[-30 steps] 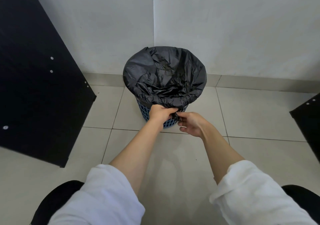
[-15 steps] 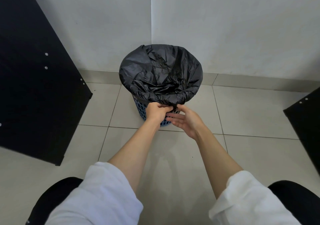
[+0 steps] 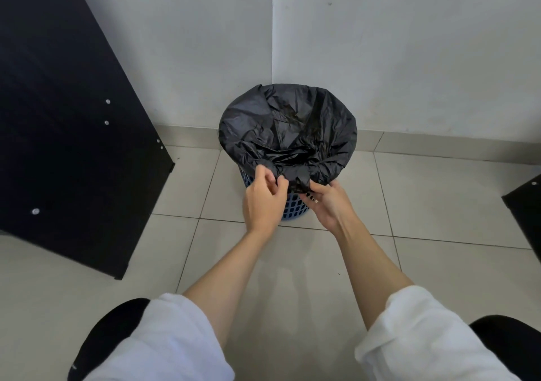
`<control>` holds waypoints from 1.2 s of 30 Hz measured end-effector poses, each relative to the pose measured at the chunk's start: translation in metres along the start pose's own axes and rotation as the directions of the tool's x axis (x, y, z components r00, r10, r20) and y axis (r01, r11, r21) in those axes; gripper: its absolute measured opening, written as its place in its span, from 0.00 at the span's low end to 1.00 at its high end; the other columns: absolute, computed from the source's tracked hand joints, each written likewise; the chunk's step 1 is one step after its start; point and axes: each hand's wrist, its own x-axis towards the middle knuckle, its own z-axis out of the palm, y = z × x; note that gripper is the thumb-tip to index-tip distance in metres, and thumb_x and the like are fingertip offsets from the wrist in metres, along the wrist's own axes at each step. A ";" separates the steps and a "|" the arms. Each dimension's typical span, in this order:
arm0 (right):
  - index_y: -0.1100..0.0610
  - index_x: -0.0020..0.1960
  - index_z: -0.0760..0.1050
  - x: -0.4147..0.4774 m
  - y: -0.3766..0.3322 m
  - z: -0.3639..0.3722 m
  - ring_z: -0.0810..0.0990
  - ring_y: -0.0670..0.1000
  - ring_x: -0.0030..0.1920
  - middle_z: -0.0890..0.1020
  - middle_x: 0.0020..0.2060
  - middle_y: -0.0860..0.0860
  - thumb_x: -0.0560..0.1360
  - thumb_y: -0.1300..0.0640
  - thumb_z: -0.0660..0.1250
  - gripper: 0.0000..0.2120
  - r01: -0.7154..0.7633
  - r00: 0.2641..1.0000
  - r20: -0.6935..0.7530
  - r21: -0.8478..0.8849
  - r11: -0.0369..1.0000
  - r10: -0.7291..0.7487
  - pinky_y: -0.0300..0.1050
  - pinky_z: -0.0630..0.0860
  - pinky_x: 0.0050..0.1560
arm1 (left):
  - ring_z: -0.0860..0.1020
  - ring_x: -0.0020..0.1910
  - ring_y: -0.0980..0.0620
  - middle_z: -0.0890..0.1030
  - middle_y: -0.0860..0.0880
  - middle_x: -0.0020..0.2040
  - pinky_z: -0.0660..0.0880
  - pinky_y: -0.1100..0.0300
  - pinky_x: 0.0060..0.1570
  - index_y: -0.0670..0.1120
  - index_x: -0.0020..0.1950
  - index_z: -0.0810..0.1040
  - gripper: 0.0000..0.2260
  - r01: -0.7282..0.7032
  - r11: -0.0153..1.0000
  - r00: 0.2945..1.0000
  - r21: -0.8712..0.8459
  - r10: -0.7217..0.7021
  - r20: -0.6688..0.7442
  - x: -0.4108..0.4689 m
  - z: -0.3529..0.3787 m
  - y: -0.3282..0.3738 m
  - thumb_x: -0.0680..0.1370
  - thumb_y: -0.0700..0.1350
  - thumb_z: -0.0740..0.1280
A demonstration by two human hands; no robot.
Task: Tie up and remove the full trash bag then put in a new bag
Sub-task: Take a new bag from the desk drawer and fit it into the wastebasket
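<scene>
**Freeing the bag's near rim from the basket**

The black trash bag (image 3: pixel 288 130) sits in the blue lattice basket (image 3: pixel 292 207), which stands on the tiled floor (image 3: pixel 439 202) close to the corner of the white walls (image 3: pixel 409 58). The bag's edge is folded out over the rim all the way round, and its mouth is open; what lies inside is too dark to make out.

Your left hand (image 3: pixel 263 197) is at the near rim, fingers curled and pinching a fold of the plastic just left of a bunched knot of film. Your right hand (image 3: pixel 329 202) is just beside it, fingers partly closed, gripping that bunch from the right. Both hands touch the bag and are close together; neither is holding the basket.

You appear to be at the very first step: loosening the folded-over edge before any tying. Nothing is gathered or knotted yet, and no new bag is in view.

The next move likely calls for peeling the edge up off the rim and working round it, one hand each way, until the whole lip is free to gather. The film looks thin, so pull gently; a light basket may lift with the bag, so be ready to steady it.

A dark panel (image 3: pixel 67 134) stands to your left, well apart.
</scene>
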 end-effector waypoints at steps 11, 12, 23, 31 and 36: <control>0.56 0.56 0.73 0.004 0.003 0.018 0.74 0.46 0.39 0.80 0.48 0.54 0.73 0.72 0.62 0.16 0.083 0.936 -0.318 -0.213 0.973 -0.150 0.37 0.70 0.36 | 0.62 0.70 0.55 0.76 0.54 0.61 0.32 0.44 0.71 0.53 0.63 0.76 0.15 -0.408 0.856 0.857 0.319 0.239 0.456 0.042 0.002 -0.005 0.80 0.56 0.58; 0.56 0.56 0.73 0.004 0.006 0.018 0.73 0.46 0.38 0.79 0.48 0.54 0.74 0.71 0.62 0.15 0.075 0.931 -0.335 -0.216 0.973 -0.146 0.37 0.69 0.34 | 0.62 0.70 0.55 0.77 0.55 0.61 0.31 0.45 0.70 0.53 0.62 0.76 0.15 -0.399 0.865 0.859 0.304 0.236 0.455 0.042 0.002 -0.005 0.80 0.56 0.59; 0.68 0.57 0.75 0.002 -0.003 0.034 0.80 0.57 0.45 0.79 0.49 0.60 0.73 0.76 0.62 0.14 -0.032 0.847 -0.527 0.069 0.997 0.064 0.44 0.78 0.48 | 0.61 0.70 0.55 0.78 0.55 0.58 0.29 0.46 0.69 0.52 0.61 0.78 0.15 -0.335 0.913 0.861 0.233 0.197 0.469 0.038 0.003 0.000 0.79 0.55 0.61; 0.67 0.55 0.73 -0.004 -0.013 0.041 0.78 0.55 0.50 0.78 0.44 0.59 0.77 0.69 0.56 0.11 0.036 0.866 -0.471 0.393 0.919 0.167 0.51 0.74 0.64 | 0.59 0.72 0.56 0.76 0.53 0.61 0.27 0.47 0.69 0.51 0.62 0.77 0.14 -0.293 0.933 0.867 0.209 0.167 0.469 0.039 0.000 0.003 0.79 0.54 0.61; 0.64 0.59 0.74 -0.005 -0.019 0.045 0.79 0.53 0.43 0.81 0.44 0.57 0.77 0.58 0.61 0.14 -0.052 0.877 -0.448 0.273 0.961 0.175 0.47 0.76 0.58 | 0.58 0.73 0.56 0.75 0.53 0.63 0.27 0.46 0.68 0.52 0.62 0.77 0.14 -0.282 0.935 0.864 0.214 0.151 0.480 0.041 0.000 0.002 0.80 0.54 0.61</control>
